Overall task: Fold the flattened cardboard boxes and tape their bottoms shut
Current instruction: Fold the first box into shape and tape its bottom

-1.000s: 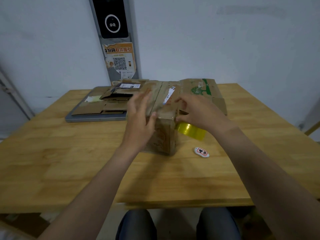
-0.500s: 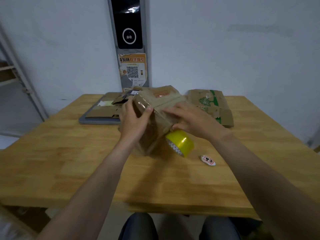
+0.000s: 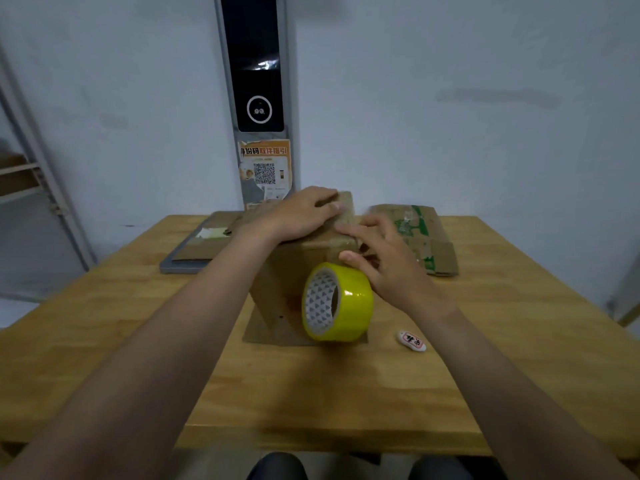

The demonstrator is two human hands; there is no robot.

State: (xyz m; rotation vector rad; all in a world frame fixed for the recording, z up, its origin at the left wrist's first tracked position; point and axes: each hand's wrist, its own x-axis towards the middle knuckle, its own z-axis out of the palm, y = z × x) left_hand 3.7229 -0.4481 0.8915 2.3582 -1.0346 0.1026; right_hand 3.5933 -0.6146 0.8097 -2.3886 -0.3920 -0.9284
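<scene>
Resting against the near face of the upright cardboard box point(image 3: 277, 282), mid-table, a glossy yellow tape roll point(image 3: 337, 301) is going unheld; if it is dangling by its strip, its weight could be peeling the tape loose. The right hand point(image 3: 388, 268), fingers straight and spread, is touching the box's top edge, gripping nothing. The left hand point(image 3: 298, 214) is pressing flat on the matte brown top. Flattened boxes point(image 3: 426, 244) are lying beyond.

left hand point(image 3: 300, 213): palm down, fingers straight, together, pointing right | right hand point(image 3: 389, 266): palm down, fingers spread, near straight, thumb out left | left arm point(image 3: 180, 334), right arm point(image 3: 502, 375): bare, stretched forward, converging
</scene>
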